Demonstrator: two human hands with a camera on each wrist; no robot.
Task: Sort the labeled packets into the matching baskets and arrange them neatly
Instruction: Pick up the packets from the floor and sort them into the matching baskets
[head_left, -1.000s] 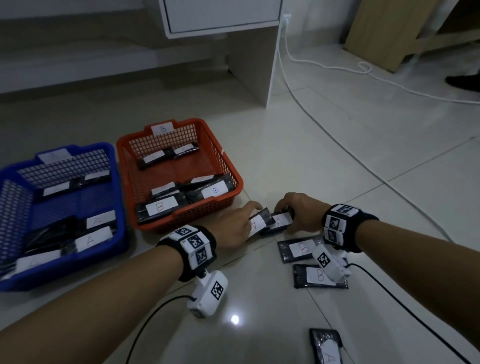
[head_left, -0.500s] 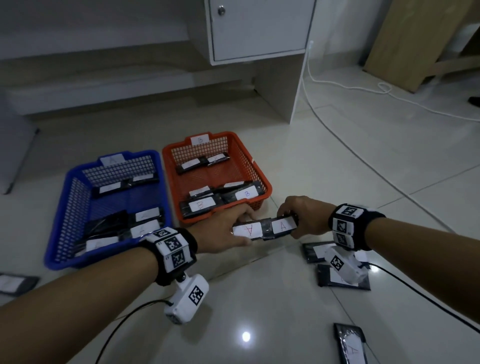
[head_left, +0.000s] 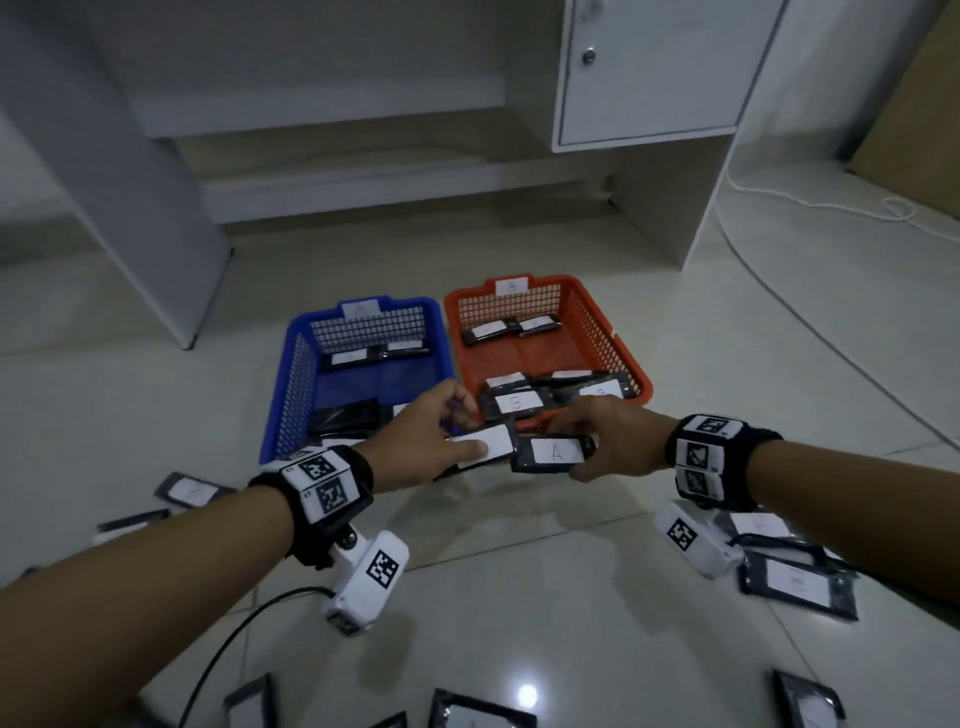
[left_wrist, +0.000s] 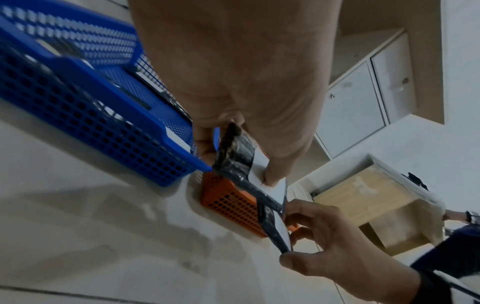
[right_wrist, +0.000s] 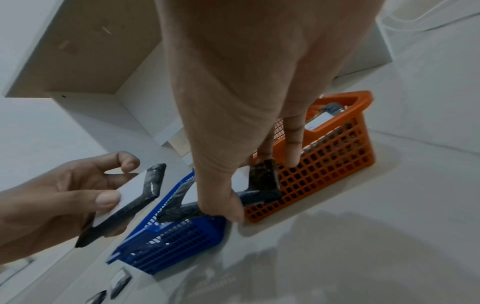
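— Left hand (head_left: 434, 434)?
— Pinching a black packet (head_left: 485, 444) with a white label, thumb on top, fingers curled underneath. Held in the air just off the near corner of the blue basket (head_left: 291, 395).

— And the right hand (head_left: 610, 439)?
— Gripping a second black packet marked A (head_left: 553, 452), thumb below, fingers over the far edge. Raised in front of the near rim of the orange basket (head_left: 631, 371).

— Touching, those two packets?
— End to end in the head view, close together; apart in the right wrist view, with a clear gap between them.

— Baskets?
— Side by side on the tiled floor (head_left: 519, 571), blue to the left, orange to the right, each with a white tag on the far rim. Orange tag marked B; blue tag too blurred to read.

— Inside them?
— Blue: a couple of packets along the far wall, more dark packets at the near end. Orange: two along the far wall, several overlapping at the near end, one plainly marked B (head_left: 517, 402).

— Anything loose?
— Packets scattered on the floor: some to the left (head_left: 192, 489), some to the right under the right forearm (head_left: 795, 584), more along the bottom edge of the head view. Letters there unreadable.

— Behind the baskets?
— White cabinet with a knobbed door (head_left: 649, 67), and a white cable (head_left: 810, 208) trailing over the floor at right.
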